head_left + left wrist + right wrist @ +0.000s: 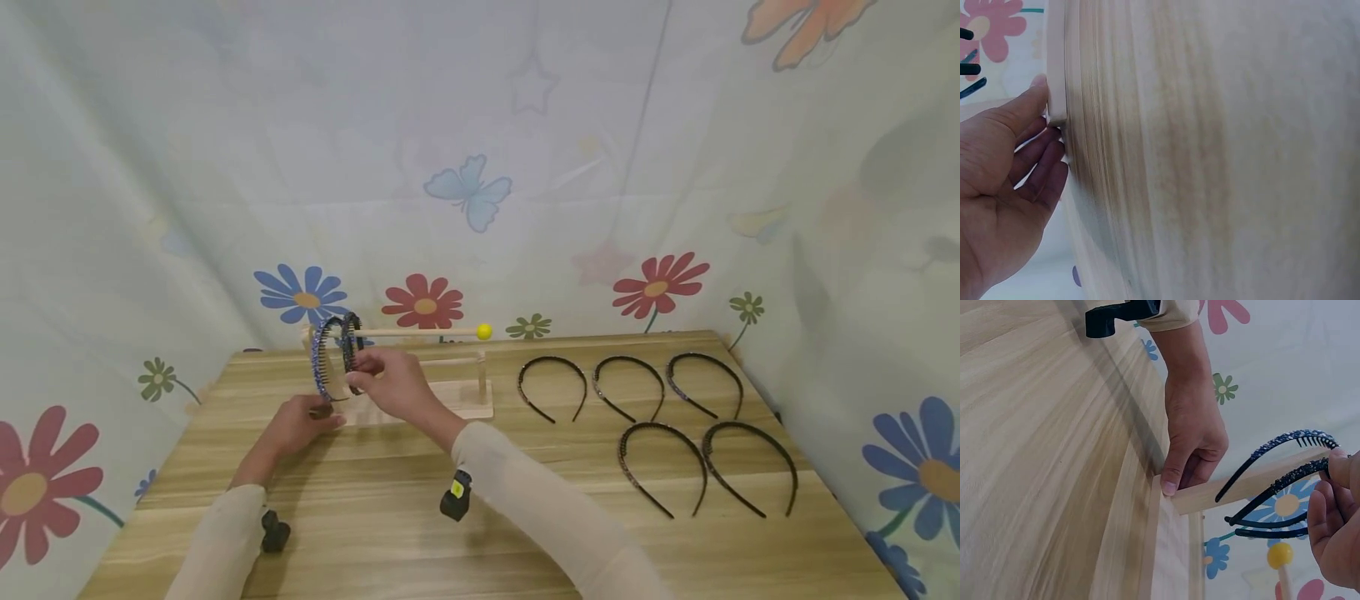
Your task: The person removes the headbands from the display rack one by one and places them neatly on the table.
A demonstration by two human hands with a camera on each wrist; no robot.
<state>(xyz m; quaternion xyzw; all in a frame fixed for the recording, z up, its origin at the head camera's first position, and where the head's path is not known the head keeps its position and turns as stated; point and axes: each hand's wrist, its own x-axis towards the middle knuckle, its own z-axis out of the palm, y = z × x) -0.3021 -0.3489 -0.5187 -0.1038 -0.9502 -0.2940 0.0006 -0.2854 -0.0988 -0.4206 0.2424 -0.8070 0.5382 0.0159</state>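
A wooden headband stand (pixel 474 406) has a flat base and a long upper rod (pixel 423 332) ending in a yellow ball (pixel 484 332). My left hand (pixel 295 427) grips the left end of the base, thumb (pixel 1170 487) on top and fingers at its edge. Between thumb and fingers, my right hand (pixel 397 385) pinches a black toothed headband (pixel 1297 473) that is looped over the upper rod. Left of it, near the post, hangs another headband (pixel 318 358) covered in blue sparkling stones. Its lower end comes down just above the left hand.
On the table's right side lie several dark headbands in two rows, among them a back-row one (pixel 553 360) and a front-row one (pixel 750 427). A lower rod (pixel 442 362) runs beneath the upper one. Behind the wooden table (pixel 390 533) hangs a flowered curtain (pixel 360 167).
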